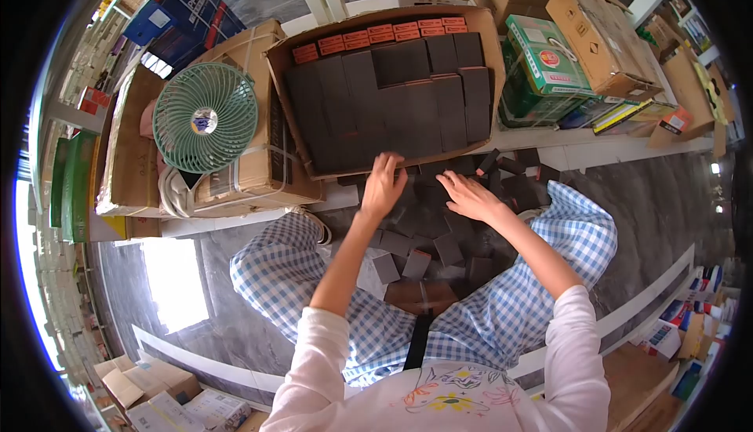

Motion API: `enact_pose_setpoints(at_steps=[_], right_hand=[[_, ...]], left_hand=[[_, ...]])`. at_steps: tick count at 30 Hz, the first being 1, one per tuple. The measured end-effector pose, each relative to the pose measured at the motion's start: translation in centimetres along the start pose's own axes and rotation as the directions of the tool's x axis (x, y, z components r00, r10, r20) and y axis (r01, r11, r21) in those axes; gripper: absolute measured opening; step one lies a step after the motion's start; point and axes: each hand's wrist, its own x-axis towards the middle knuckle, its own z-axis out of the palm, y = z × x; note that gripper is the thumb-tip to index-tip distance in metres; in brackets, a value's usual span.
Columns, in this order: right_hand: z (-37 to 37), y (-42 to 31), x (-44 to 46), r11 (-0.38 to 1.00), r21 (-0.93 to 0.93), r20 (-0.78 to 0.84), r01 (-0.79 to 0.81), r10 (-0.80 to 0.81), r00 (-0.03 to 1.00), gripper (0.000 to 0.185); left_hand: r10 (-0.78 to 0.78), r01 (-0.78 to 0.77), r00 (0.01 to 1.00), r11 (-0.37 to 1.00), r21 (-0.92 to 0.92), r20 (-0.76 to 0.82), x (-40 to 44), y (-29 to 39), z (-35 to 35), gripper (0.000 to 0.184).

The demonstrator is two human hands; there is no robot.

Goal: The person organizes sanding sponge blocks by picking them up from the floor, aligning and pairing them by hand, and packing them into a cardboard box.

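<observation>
A large open cardboard carton [284, 95] stands before me, packed with rows of small black boxes [412, 114]. My left hand [384, 187] is at the carton's near edge, thumb and fingers apart, with nothing visible in it. To its right, my right hand [469, 194] hovers over or rests on the loose black boxes [449, 248] heaped on the floor; contact is unclear. Its fingers are stretched and slightly spread, holding nothing I can see. Several boxes with orange ends [408, 30] line the carton's far side. My forearms hide part of the heap.
A green fan [205, 118] sits left of the carton on cardboard boxes [235, 189]. At right stand a green printed box [549, 56] and a brown carton [602, 40]. My checkered legs [274, 259] flank the heap. Shelves with goods lie along both sides.
</observation>
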Motion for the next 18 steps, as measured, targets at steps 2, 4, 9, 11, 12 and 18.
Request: enact_pose_setpoints(at_steps=[2, 4, 9, 11, 12, 18], right_hand=[[1.5, 0.3, -0.6, 0.993, 0.07, 0.107, -0.092, 0.084, 0.991, 0.062], [4.4, 1.5, -1.5, 0.972, 0.135, 0.233, -0.194, 0.16, 0.959, 0.061], [8.7, 1.5, -2.9, 0.809, 0.175, 0.549, -0.561, 0.393, 0.738, 0.063], [11.6, 1.0, -3.8, 0.721, 0.3, 0.584, -0.625, 0.379, 0.718, 0.07], [12.7, 0.6, -3.9, 0.717, 0.268, 0.604, -0.644, 0.395, 0.692, 0.071], [19.6, -2.4, -4.9, 0.604, 0.0, 0.576, -0.797, 0.651, 0.494, 0.074]], left_hand=[[-0.208, 0.229, 0.96, 0.968, -0.099, 0.186, -3.4, 0.0, 1.7, 0.027], [-0.259, 0.3, 0.886, 0.953, -0.051, 0.384, -6.4, -1.9, 4.1, 0.03], [-0.243, 0.231, 0.82, 0.969, 0.089, 0.518, -13.2, -4.6, 8.7, 0.024], [-0.192, 0.139, 0.654, 0.981, 0.133, 0.732, -13.7, -3.8, 8.3, 0.014], [-0.128, 0.091, 0.635, 0.992, 0.091, 0.761, -13.7, -3.2, 7.8, 0.015], [-0.149, 0.169, 0.531, 0.983, 0.068, 0.834, -15.5, -2.6, 8.7, 0.033]])
